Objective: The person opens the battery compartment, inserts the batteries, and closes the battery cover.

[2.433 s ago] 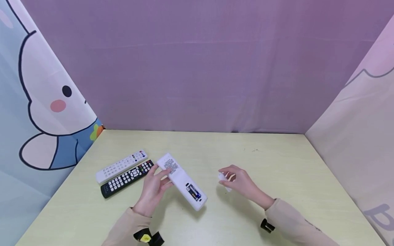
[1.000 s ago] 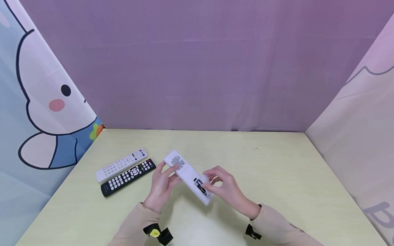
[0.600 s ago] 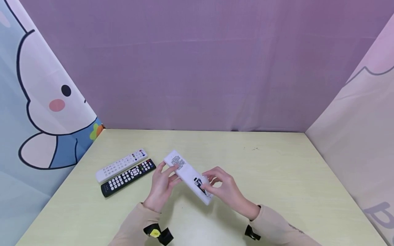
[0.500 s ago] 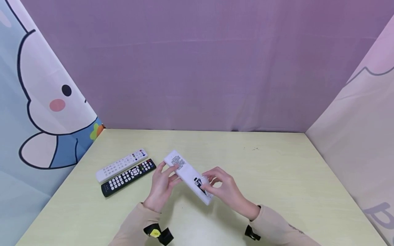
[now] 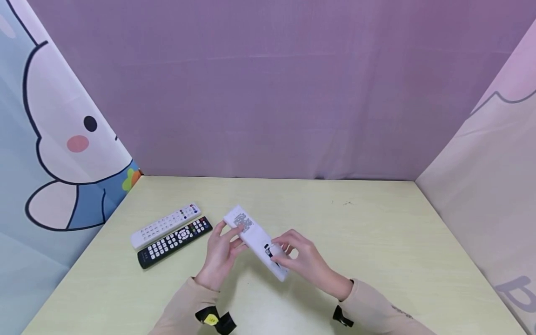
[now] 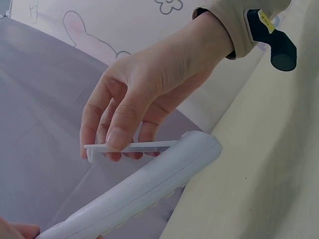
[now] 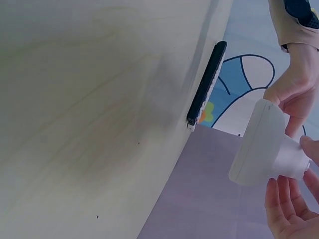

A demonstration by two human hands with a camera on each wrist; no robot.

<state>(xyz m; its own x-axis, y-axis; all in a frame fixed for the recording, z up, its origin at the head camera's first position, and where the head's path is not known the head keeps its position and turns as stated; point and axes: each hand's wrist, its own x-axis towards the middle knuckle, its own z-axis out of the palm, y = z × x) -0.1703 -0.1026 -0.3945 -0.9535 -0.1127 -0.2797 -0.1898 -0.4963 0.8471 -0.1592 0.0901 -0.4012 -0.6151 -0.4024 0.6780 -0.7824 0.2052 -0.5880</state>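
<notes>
My left hand (image 5: 219, 256) grips a white remote control (image 5: 253, 233) near its far end, its back facing up and its body raised over the table. The fingers of my right hand (image 5: 303, 258) pinch a small white battery cover (image 6: 134, 147) by its edges. In the left wrist view one end of this cover meets the remote's near end, while its other end stands up at a slant. Beneath it the dark battery compartment (image 5: 268, 251) shows only in part; fingers and cover hide the rest. The right wrist view has the remote (image 7: 255, 144) with the cover (image 7: 291, 158) sticking out from its back.
Two more remotes lie side by side at the table's left, buttons up: a white remote (image 5: 166, 225) and a black remote (image 5: 176, 242). A purple cloth (image 5: 268, 93) hangs behind the pale table (image 5: 377, 223), and printed cloths flank it.
The right hand has brought the battery cover left to the remote, over the compartment. The left hand has shifted the remote slightly right. Lately the right hand's fingers have edged a little further over the compartment.
</notes>
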